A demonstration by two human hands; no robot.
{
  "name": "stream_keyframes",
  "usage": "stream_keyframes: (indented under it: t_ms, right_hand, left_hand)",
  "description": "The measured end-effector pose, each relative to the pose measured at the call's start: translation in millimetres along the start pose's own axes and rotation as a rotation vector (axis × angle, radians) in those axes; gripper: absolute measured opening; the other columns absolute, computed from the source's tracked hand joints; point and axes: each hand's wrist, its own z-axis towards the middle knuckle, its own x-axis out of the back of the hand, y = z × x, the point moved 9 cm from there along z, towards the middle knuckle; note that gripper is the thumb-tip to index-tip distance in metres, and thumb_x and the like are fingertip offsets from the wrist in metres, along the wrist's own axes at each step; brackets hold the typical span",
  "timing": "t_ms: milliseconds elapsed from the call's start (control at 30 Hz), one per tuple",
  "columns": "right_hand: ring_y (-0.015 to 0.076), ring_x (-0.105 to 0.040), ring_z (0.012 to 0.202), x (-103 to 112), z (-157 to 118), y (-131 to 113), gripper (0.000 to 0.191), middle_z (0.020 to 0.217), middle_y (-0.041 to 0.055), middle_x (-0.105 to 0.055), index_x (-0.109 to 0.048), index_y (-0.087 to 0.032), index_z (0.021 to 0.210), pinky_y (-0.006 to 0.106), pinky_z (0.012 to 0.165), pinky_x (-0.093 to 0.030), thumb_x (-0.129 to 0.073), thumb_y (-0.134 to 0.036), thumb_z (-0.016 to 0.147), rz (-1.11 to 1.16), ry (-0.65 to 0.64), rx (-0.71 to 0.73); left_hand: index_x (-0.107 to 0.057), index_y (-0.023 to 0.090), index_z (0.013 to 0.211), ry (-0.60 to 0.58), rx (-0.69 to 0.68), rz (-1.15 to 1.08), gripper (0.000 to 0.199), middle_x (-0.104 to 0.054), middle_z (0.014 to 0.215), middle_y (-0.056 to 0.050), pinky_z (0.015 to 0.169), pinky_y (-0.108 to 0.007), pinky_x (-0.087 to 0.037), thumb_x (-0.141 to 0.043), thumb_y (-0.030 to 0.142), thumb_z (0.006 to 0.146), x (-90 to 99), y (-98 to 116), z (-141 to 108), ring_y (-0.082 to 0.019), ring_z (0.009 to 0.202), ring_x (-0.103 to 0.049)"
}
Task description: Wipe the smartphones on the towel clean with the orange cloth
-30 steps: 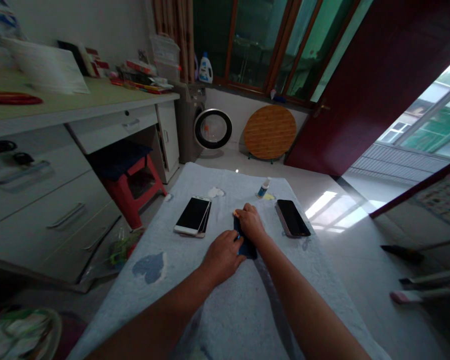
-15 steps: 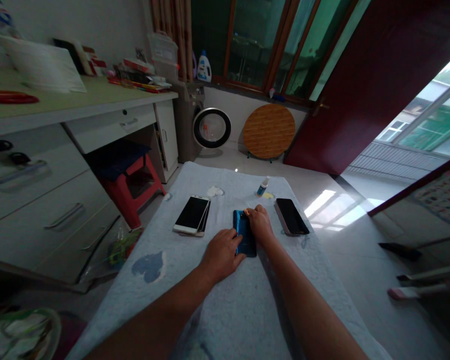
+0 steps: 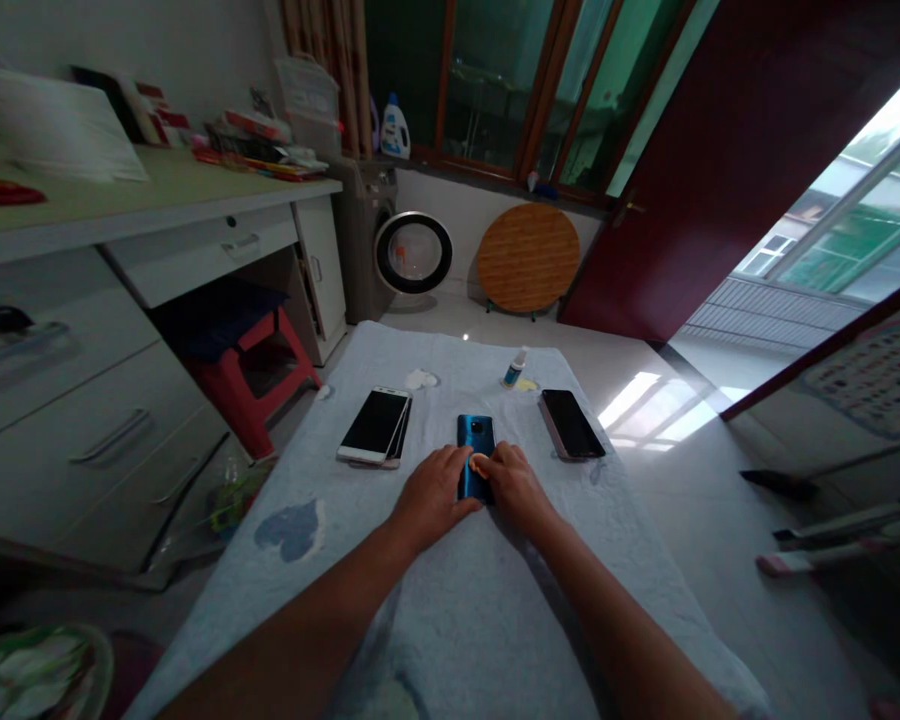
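- A pale blue towel [image 3: 450, 610] covers a low table in a dim room, with a desk of drawers to the left and an open door letting in daylight on the right.
- The blue phone [image 3: 475, 440] lies back-up in the middle of the towel, its camera ring at the far end.
- The left hand [image 3: 435, 492] lies flat on the phone's near left edge, fingers loosely spread, pinning rather than gripping it.
- The right hand [image 3: 516, 484] presses on the near right part; something small and pale sits under its fingertips, too small to tell what it is.
- Step in hand, as I judge it: rubbing or wiping the phone's back while the other hand steadies it. Any further stroke calls for light, even pressure and a firm left hand so the phone does not slide on the cloth.
- Counted: one blue phone; a stack of what looks like two phones [image 3: 376, 427] well to its left; one dark phone [image 3: 571, 424] to its right.
- One small bottle [image 3: 515, 368] stands at the far edge, with a white scrap [image 3: 421, 379] nearby.
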Motion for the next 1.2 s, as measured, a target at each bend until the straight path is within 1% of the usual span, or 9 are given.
stream_keyframes:
  t_ms: [167, 333, 467, 633, 733, 800, 867, 1000, 1200]
  right_hand:
    - [0.0168, -0.045, 0.084, 6, -29, -18, 0.013, 0.087, 0.0041, -0.048, -0.066, -0.020, 0.091, 0.026, 0.073, -0.037, -0.053, -0.018, 0.093, 0.058, -0.010, 0.028]
    - [0.0165, -0.046, 0.084, 11, -36, -22, 0.015, 0.085, 0.0035, -0.047, -0.067, -0.020, 0.091, 0.025, 0.073, -0.037, -0.052, -0.020, 0.094, 0.108, 0.010, 0.039]
    - [0.0157, -0.046, 0.079, 3, -12, 2, 0.021, 0.082, 0.0031, -0.049, -0.069, -0.020, 0.089, 0.025, 0.071, -0.036, -0.049, -0.024, 0.096, 0.028, 0.001, -0.046]
    - [0.0159, -0.050, 0.085, -8, 43, 43, 0.025, 0.088, 0.0051, -0.055, -0.071, -0.020, 0.098, 0.024, 0.076, -0.036, -0.046, -0.025, 0.097, -0.047, -0.019, -0.166]
    - [0.0154, -0.052, 0.085, -10, 65, 55, 0.028, 0.087, 0.0061, -0.058, -0.072, -0.018, 0.094, 0.023, 0.078, -0.036, -0.045, -0.026, 0.098, -0.087, -0.047, -0.201]
    - [0.0148, -0.054, 0.083, -7, 67, 57, 0.029, 0.085, 0.0060, -0.059, -0.072, -0.018, 0.092, 0.023, 0.077, -0.036, -0.045, -0.027, 0.098, -0.077, -0.046, -0.220]
    - [0.0144, -0.056, 0.081, -3, 60, 58, 0.031, 0.084, 0.0059, -0.061, -0.073, -0.018, 0.092, 0.022, 0.075, -0.037, -0.045, -0.030, 0.098, -0.059, -0.033, -0.252]
    - [0.0147, -0.058, 0.079, 5, 28, 50, 0.033, 0.082, 0.0056, -0.066, -0.073, -0.018, 0.092, 0.023, 0.073, -0.037, -0.043, -0.032, 0.098, -0.011, -0.026, -0.262]
    - [0.0157, -0.060, 0.085, 11, -22, 32, 0.018, 0.088, 0.0052, -0.070, -0.071, -0.019, 0.097, 0.025, 0.079, -0.040, -0.053, -0.020, 0.092, 0.105, 0.007, -0.250]
  left_hand:
    - [-0.049, 0.016, 0.131, -0.027, -0.030, 0.080, 0.061, -0.049, 0.141, -0.015, 0.108, -0.045, -0.037, -0.071, 0.037, 0.079, -5.1, -2, 0, -0.029, 0.128, -0.047]
    - [-0.055, 0.015, 0.128, -0.051, -0.049, 0.125, 0.056, -0.053, 0.139, -0.013, 0.108, -0.045, -0.037, -0.068, 0.043, 0.081, -8.6, -1, 0, -0.029, 0.126, -0.050]
    - [-0.055, 0.018, 0.128, -0.058, -0.047, 0.119, 0.057, -0.054, 0.138, -0.012, 0.107, -0.045, -0.037, -0.071, 0.043, 0.078, -6.5, 1, 0, -0.029, 0.125, -0.050]
    - [-0.055, 0.018, 0.127, -0.066, -0.047, 0.113, 0.058, -0.055, 0.137, -0.013, 0.105, -0.045, -0.038, -0.073, 0.041, 0.076, -3.6, 2, 1, -0.029, 0.122, -0.052]
    - [-0.056, 0.017, 0.125, -0.058, -0.044, 0.114, 0.058, -0.056, 0.136, -0.012, 0.104, -0.044, -0.038, -0.073, 0.042, 0.076, -2.4, 1, 1, -0.029, 0.120, -0.052]
    - [-0.057, 0.018, 0.125, -0.047, -0.043, 0.112, 0.058, -0.057, 0.135, -0.011, 0.104, -0.044, -0.039, -0.073, 0.043, 0.076, -1.0, 1, 1, -0.029, 0.119, -0.052]
    - [-0.057, 0.018, 0.126, -0.040, -0.039, 0.112, 0.059, -0.057, 0.135, -0.010, 0.103, -0.044, -0.039, -0.073, 0.044, 0.075, 0.4, 1, 1, -0.029, 0.118, -0.052]
    - [-0.057, 0.019, 0.127, -0.054, -0.034, 0.115, 0.059, -0.056, 0.136, -0.009, 0.102, -0.044, -0.039, -0.072, 0.045, 0.076, 1.5, 2, 1, -0.030, 0.118, -0.051]
    - [-0.058, 0.019, 0.126, -0.038, -0.022, 0.114, 0.058, -0.056, 0.137, -0.009, 0.101, -0.044, -0.040, -0.072, 0.045, 0.076, 2.5, 3, 0, -0.030, 0.116, -0.051]
